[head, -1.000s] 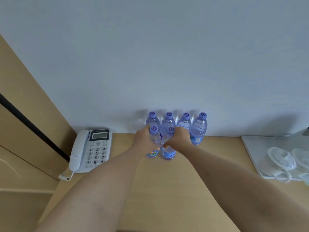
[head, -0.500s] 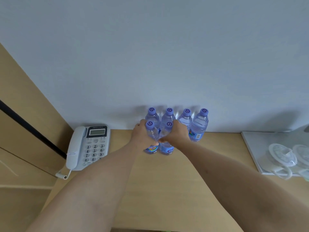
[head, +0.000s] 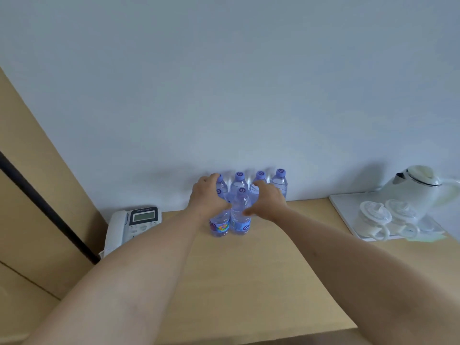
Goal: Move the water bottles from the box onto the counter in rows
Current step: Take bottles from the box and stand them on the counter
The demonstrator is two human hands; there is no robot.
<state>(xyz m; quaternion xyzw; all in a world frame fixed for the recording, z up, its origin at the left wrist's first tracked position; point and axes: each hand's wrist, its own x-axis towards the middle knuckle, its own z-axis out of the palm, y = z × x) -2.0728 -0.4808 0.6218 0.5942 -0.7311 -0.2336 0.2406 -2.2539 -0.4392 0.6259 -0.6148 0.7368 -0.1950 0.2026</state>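
Four clear water bottles with purple caps stand in a row (head: 280, 183) against the wall on the wooden counter (head: 249, 282). Two more stand in front of them: one with a colourful label (head: 219, 225) and, touching it on the right, one with a blue label (head: 241, 220). My left hand (head: 206, 197) lies against the left side of the colourful-label bottle with its fingers stretched up and loosened. On the other side, my right hand (head: 268, 200) has its fingers spread and only the thumb touches the blue-label bottle. The box is out of view.
A white desk phone (head: 134, 224) sits at the counter's left end beside a tall wooden panel (head: 37, 195). At the right, a white tray (head: 346, 212) carries a white kettle (head: 418, 190) and two upturned cups (head: 373, 217). The counter's front edge runs along the bottom right.
Both hands were closed around the two front bottles and pushed them back toward the row. Now their fingers have spread and loosened, and the bottles stand on the counter.
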